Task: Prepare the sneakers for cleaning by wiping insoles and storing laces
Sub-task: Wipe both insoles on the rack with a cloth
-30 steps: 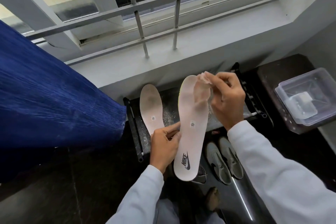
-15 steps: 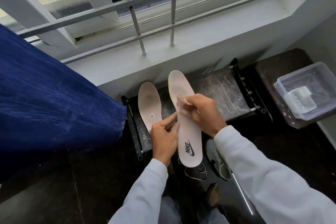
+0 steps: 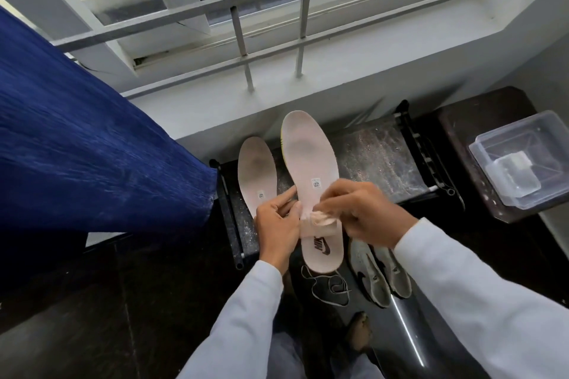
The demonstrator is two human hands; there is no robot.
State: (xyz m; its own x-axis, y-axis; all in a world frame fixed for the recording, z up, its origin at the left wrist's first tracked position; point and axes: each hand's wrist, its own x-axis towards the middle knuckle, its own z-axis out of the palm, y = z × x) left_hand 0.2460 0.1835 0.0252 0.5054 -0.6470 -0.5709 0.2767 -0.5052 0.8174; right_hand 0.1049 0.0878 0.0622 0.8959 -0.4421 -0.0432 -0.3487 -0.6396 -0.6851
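I hold a pale pink insole (image 3: pixel 309 160) upright, toe pointing away from me. My left hand (image 3: pixel 278 226) grips its left edge near the middle. My right hand (image 3: pixel 360 212) presses a crumpled pale wipe (image 3: pixel 320 220) against the insole just above the logo at its heel. A second insole (image 3: pixel 257 174) lies flat on the dark rack (image 3: pixel 385 163) to the left. Two grey sneakers (image 3: pixel 381 271) stand on the floor below my right arm. A loose lace (image 3: pixel 328 288) lies curled on the floor under the held insole.
A clear plastic box (image 3: pixel 523 160) with a smaller lid or tub inside sits on a dark stand at the right. A blue curtain (image 3: pixel 86 157) hangs at the left. A barred window and white sill run across the back. A bare foot (image 3: pixel 358 331) shows below.
My right hand has drawn the wipe down the insole from the toe to just above the heel logo. My left hand has kept its grip on the insole's edge.
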